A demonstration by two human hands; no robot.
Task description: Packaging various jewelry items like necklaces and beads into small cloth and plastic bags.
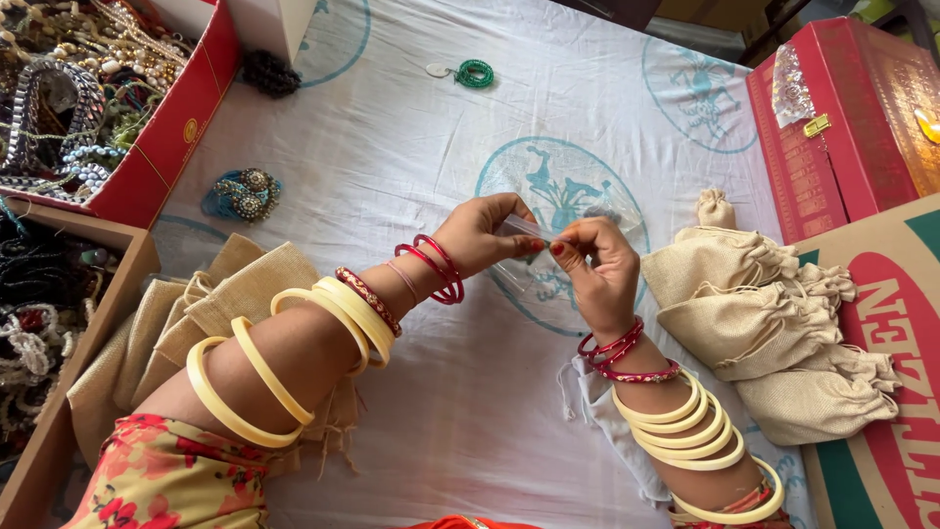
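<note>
Your left hand [482, 235] and right hand [597, 269] meet at centre, fingertips pinched together; both forearms angle inward, wrists slightly bent

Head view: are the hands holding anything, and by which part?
Both the left hand and the right hand pinch the top edge of a small clear plastic pouch between fingertips; its body hangs below them.

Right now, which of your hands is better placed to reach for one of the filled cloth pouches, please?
Right hand: the cloth pouches lie just beside it, while the left hand is farther away.
</note>
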